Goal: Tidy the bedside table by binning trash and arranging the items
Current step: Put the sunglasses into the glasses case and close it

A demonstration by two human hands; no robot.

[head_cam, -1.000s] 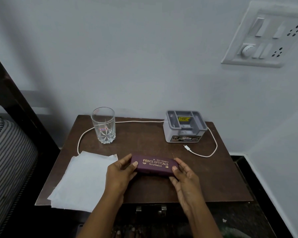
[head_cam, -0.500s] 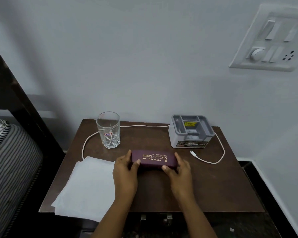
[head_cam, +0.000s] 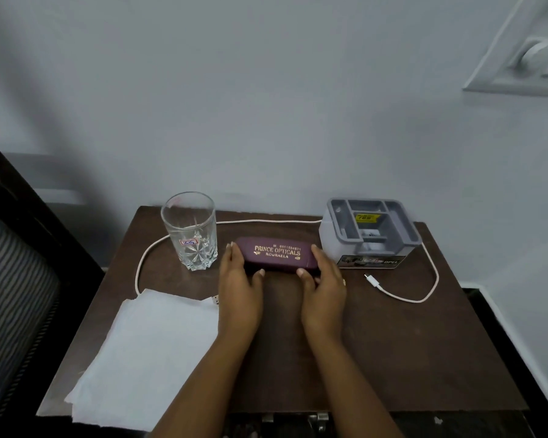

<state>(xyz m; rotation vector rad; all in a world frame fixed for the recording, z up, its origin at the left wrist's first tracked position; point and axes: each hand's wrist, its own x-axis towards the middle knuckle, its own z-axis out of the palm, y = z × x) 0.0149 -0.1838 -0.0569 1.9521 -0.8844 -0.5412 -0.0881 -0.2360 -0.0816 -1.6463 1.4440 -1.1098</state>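
Two hands clasped on one maroon spectacle case [head_cam: 277,252], flat on the brown bedside table [head_cam: 393,358] with its gold lettering upward. Left hand [head_cam: 239,289] gripping the case's left end, fingers laid along that end and thumb pressed to the near edge. Right hand [head_cam: 325,289] gripping the right end likewise, fingers up along the end, thumb tip on the near edge. Between the two palms, bare wood, with both forearms running back toward the near table edge. Just past the left hand's fingertips, on its outer side, a cut-glass tumbler [head_cam: 190,230] standing upright with a small sticker on its wall, close to the case but apart from it. Just past the right hand's fingertips, on its outer side, a grey plastic organiser [head_cam: 369,235] with open compartments and a yellow label in one. Very near the case's right end; whether touching, impossible to tell. Beyond the case, away from both hands, a white cable [head_cam: 266,221] along the back of the table, curving round the tumbler on the left hand's side down to the paper. On the right hand's side, looped round the organiser and ending in a loose plug [head_cam: 372,279] close to that hand. Beside the left forearm, outward, a loose stack of white paper sheets [head_cam: 146,352] overhanging the near corner. Farther out on that side, striped bedding [head_cam: 10,295]. High above the right hand, a white switch plate [head_cam: 525,58] on the wall.
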